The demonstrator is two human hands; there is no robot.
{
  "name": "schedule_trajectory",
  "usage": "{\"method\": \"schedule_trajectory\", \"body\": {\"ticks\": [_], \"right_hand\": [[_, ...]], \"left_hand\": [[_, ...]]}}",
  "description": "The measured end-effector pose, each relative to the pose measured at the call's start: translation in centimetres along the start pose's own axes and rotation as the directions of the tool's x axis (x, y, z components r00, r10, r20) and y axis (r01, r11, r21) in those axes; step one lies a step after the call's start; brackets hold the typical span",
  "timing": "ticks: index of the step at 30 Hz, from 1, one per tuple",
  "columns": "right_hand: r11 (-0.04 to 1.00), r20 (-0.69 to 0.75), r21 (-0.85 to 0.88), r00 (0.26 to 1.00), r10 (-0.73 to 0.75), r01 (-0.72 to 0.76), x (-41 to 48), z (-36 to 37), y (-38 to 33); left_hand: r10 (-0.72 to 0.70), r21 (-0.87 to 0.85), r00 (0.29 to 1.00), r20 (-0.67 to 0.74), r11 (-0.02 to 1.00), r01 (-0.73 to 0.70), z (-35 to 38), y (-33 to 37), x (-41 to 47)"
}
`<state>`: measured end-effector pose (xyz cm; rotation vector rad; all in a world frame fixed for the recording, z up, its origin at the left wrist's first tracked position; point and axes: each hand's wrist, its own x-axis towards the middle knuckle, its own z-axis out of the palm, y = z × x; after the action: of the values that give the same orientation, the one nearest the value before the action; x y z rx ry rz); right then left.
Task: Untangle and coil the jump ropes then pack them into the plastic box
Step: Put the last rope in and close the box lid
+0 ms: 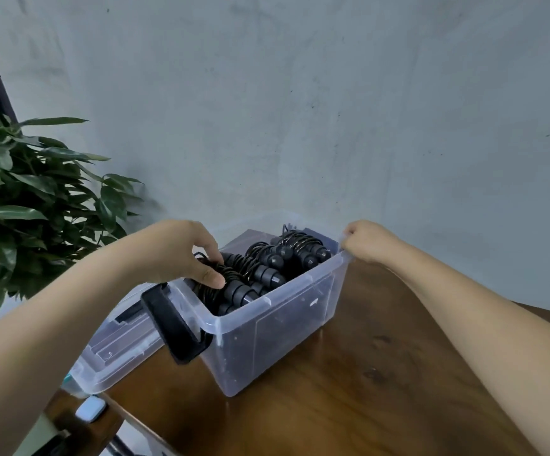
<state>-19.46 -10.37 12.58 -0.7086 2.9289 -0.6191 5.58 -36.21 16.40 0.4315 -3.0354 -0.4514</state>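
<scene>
A clear plastic box (280, 327) stands on the wooden table, holding several coiled black jump ropes (268, 261) with dark handles. My left hand (181, 255) reaches into the box's left end, its fingers and thumb curled round the nearest coiled rope (234, 289). My right hand (367, 240) grips the box's far right rim corner with curled fingers. A black latch handle (175, 324) hangs on the box's near-left end.
The box's clear lid (116, 350) lies to the left of the box, partly over the table (382, 373) edge. A leafy plant (33, 205) stands at the left. A small white case (90, 409) rests on a lower wooden surface. A grey wall rises behind.
</scene>
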Motion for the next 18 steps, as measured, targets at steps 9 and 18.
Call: {"method": "schedule_trajectory", "body": {"ticks": [9, 18], "right_hand": [[0.999, 0.007, 0.045, 1.0, 0.022, -0.022, -7.0, -3.0, 7.3], [0.977, -0.107, -0.206, 0.994, 0.037, -0.059, -10.2, -4.9, 8.9]], "left_hand": [[0.171, 0.117, 0.977, -0.13, 0.981, -0.156, 3.5, 3.9, 9.6], [0.299, 0.04, 0.951, -0.075, 0.954, -0.297, 5.4, 11.5, 14.6]]}}
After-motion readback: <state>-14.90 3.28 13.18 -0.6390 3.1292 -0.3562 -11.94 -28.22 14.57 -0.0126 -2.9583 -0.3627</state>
